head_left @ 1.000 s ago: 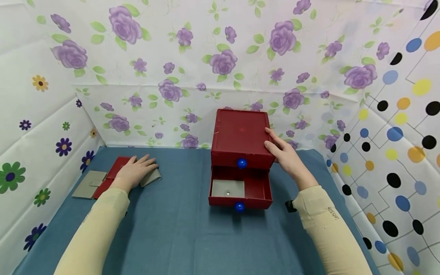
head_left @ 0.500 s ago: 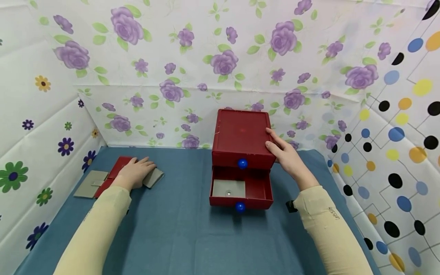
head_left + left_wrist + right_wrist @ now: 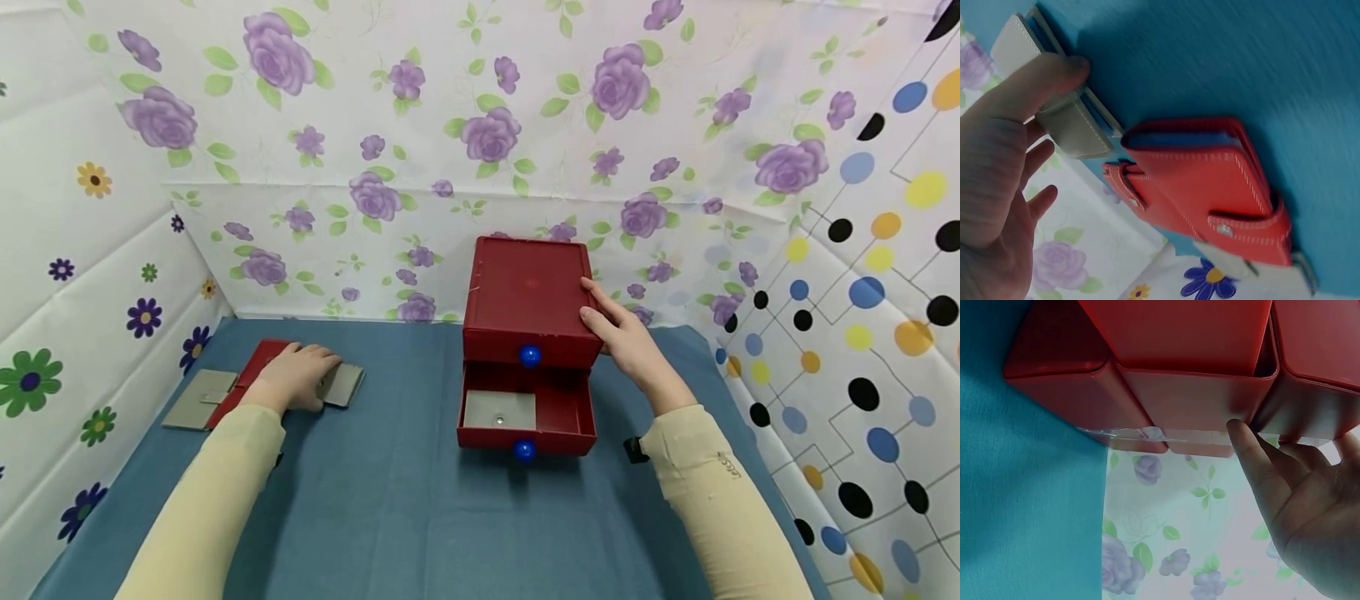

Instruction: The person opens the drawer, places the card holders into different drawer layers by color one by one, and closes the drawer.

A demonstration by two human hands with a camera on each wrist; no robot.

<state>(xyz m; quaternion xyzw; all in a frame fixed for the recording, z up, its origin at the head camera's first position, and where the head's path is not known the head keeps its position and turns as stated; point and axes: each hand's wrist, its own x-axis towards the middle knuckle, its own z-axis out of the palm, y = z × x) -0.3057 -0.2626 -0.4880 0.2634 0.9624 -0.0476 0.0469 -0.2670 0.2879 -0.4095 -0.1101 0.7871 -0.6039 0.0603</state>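
My left hand (image 3: 288, 379) pinches a grey snap-strap card holder (image 3: 1075, 128) at the table's far left, the thumb across its face. Two red card holders (image 3: 1200, 181) with snap straps lie right beside it. Another grey card holder (image 3: 197, 398) is at their left end. My right hand (image 3: 633, 346) grips the upper right edge of a red drawer box (image 3: 528, 287), with thumb and forefinger over the top and other fingers along its side (image 3: 1185, 400). The lower drawer (image 3: 487, 439) is pulled out, holding a grey card holder (image 3: 498, 408) in its left part.
Blue cloth (image 3: 375, 500) covers the table. Flowered sheeting (image 3: 337, 242) stands behind the box, with a dotted sheet (image 3: 840, 333) along the right. Blue round knobs (image 3: 530, 356) stick out from the drawer fronts. Clear tape (image 3: 1147, 433) runs along the box's back.
The grey card holder under my left hand has shifted and turned slightly to the right, showing more beyond the fingers. My left fingers have bent more. The right hand and box stay put.
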